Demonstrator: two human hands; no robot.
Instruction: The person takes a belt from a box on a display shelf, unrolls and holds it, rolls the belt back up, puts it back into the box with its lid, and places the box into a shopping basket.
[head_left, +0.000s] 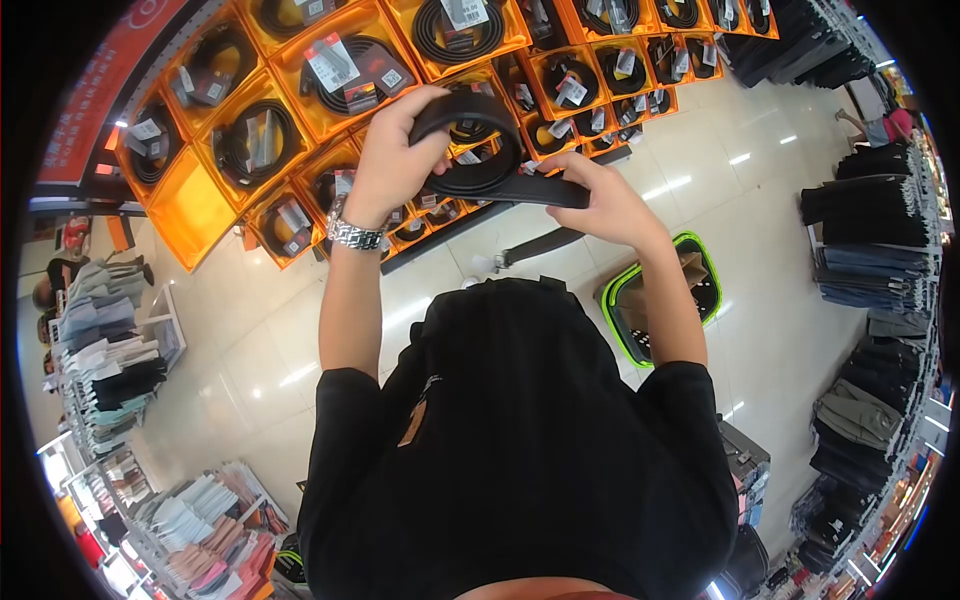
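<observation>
Left hand (405, 160) clamps the coiled belt (508, 155), right hand (603, 205) its strap (540, 190); should either slacken, the buckle (500, 261) hanging toward six o'clock could unwind it.

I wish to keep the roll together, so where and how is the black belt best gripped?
Probably the left side of the black belt's coil, coming from the left, as the left hand does: its middle is open, and the strap leads off right.
</observation>
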